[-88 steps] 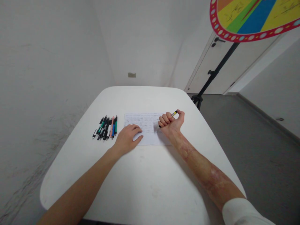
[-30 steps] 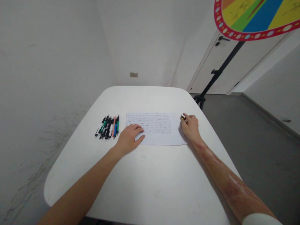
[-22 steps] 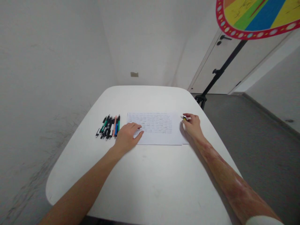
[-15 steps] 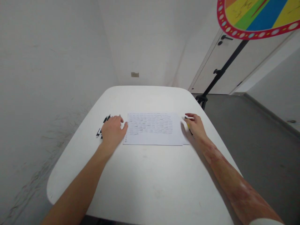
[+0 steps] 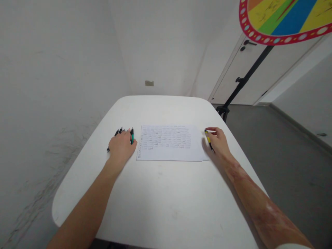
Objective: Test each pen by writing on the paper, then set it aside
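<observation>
Several pens with dark tips lie side by side at the left of the white table. My left hand (image 5: 121, 142) lies over them, covering most of their length. Its thumb is beside a green and black pen (image 5: 132, 134) at the right of the group, and the fingers reach forward over the others. Right of that hand, a sheet of paper (image 5: 167, 155) with rows of handwriting lies flat, another sheet's edge showing beneath it. Past the paper's right edge, my right hand (image 5: 217, 140) is closed on a yellow and black pen (image 5: 209, 139), held between thumb and fingers.
The white table (image 5: 155, 197) has rounded corners and stands close to grey-white walls. Beyond its right side, a colourful wheel (image 5: 282, 20) with a red rim is mounted on a black stand (image 5: 243, 81). A door (image 5: 252, 69) with a black handle is behind it.
My left hand has shifted slightly left over the pens, leaving the paper's edge, and the green and black pen now shows by its thumb. The right hand stays nearly still with its pen.
</observation>
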{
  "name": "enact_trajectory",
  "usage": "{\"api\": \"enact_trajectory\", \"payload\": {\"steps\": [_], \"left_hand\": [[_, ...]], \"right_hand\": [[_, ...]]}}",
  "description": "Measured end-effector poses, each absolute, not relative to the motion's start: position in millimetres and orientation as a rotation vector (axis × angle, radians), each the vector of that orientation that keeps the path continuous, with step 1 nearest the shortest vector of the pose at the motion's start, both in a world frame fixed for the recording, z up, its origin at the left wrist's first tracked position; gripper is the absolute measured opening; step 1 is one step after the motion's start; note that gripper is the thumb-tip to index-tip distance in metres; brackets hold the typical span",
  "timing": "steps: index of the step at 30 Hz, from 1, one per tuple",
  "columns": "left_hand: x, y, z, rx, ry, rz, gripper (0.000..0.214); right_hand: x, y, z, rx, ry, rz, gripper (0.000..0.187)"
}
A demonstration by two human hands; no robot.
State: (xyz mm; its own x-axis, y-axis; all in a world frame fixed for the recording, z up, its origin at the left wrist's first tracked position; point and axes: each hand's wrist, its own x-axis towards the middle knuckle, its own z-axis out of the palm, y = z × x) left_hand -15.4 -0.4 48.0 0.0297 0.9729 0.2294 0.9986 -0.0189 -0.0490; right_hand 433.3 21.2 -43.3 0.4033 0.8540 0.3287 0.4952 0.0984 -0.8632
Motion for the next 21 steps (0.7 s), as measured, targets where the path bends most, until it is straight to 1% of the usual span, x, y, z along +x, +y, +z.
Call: {"api": "enact_trajectory", "payload": {"steps": [6,13,17,21], "left_hand": [[-13,-1,47,-2.134,-2.052,-0.176,0.032],[-10,2,46,-2.108,-2.12,-0.167,0.029],[-9,0,50,-2.067,-2.151,-0.254,0.027],[-3,-7,52,-2.022,-2.113,-0.449,0.028]], "right_hand": [[425,16,-29,-1.634,-1.139,0.407,0.022],[407,4,-5,-1.514,-1.192,0.196,0.021],[394,-4,12,-1.443,-1.26,0.083,0.021],[373,-15,28,-1.32,-1.351,0.056,0.016]]}}
